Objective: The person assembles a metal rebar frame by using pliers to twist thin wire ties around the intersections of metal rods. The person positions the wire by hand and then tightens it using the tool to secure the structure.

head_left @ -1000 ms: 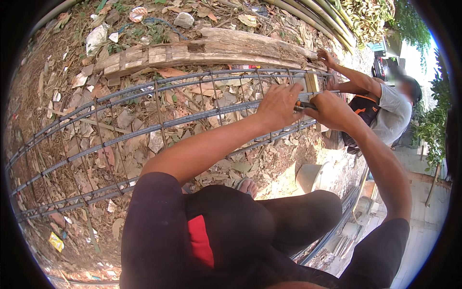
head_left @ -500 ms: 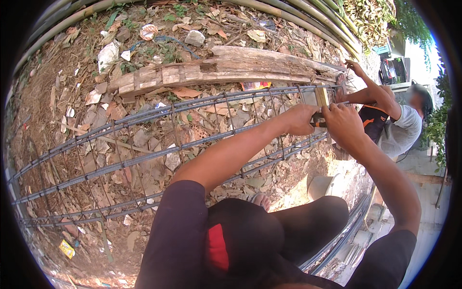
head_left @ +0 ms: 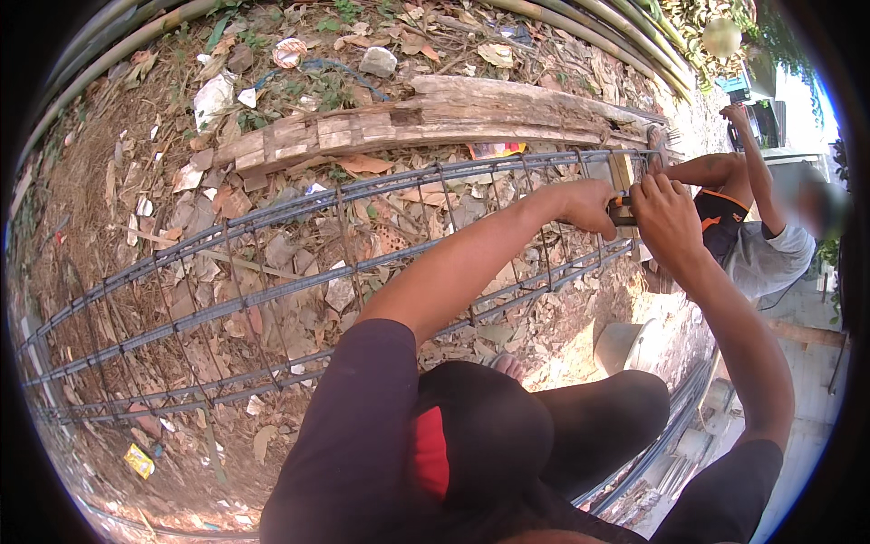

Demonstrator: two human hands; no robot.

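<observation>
Fingers: we're closing both hands, L hand (head_left: 589, 207) & R hand (head_left: 666, 218), on small dark tool w/ orange bit (head_left: 622, 214) at far end of rebar cage (head_left: 272, 272) | cage lying on leaf litter beside timber beam (head_left: 408, 127) | judging cage heavy, stiff, rough; we're gripping best at long bars near ties.

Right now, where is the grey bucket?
In the head view, the grey bucket sits on the ground at right, below the rebar cage and just beyond the person's raised knee.

You are outdoors on a building site. A long rebar cage (head_left: 299, 272) lies on bare, leaf-strewn dirt beside a worn timber beam (head_left: 435, 122). Bamboo poles (head_left: 589, 27) are stacked along the edge.
</observation>
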